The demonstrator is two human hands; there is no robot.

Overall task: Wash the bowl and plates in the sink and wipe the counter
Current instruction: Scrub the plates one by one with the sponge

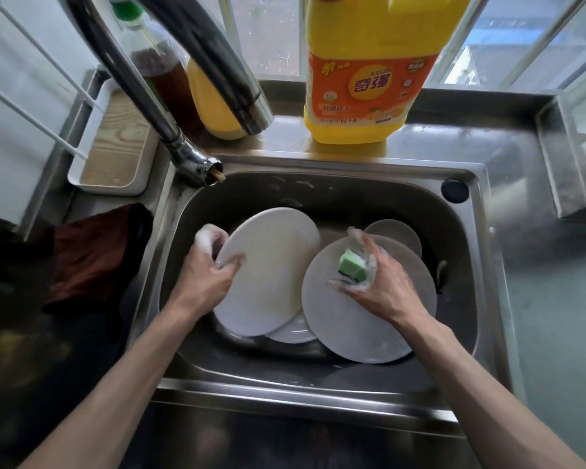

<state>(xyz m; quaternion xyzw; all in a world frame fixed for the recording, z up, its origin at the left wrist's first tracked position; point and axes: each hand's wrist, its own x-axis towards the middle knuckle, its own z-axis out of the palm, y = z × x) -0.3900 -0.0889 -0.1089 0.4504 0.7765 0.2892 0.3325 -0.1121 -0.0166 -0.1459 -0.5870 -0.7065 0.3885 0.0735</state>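
In the steel sink [467,231], the soapy left hand [207,270] grips the rim of a tilted white plate [268,269], thumb on its face and fingers closed behind. The foamy right hand [379,282], fingers loosely curled, holds a green sponge [352,264] over a second plate [349,319], with a smaller round dish [400,235] behind it. A yellow detergent bottle [362,72] stands on the tabletop [538,265] behind the basin, and a dark red cloth [92,255] lies to the left.

Both forearms reached forward, bare. The left hand [206,269] was curled in a grip, foamy; the right hand [374,278] was clenched, fingers [359,239] soapy.
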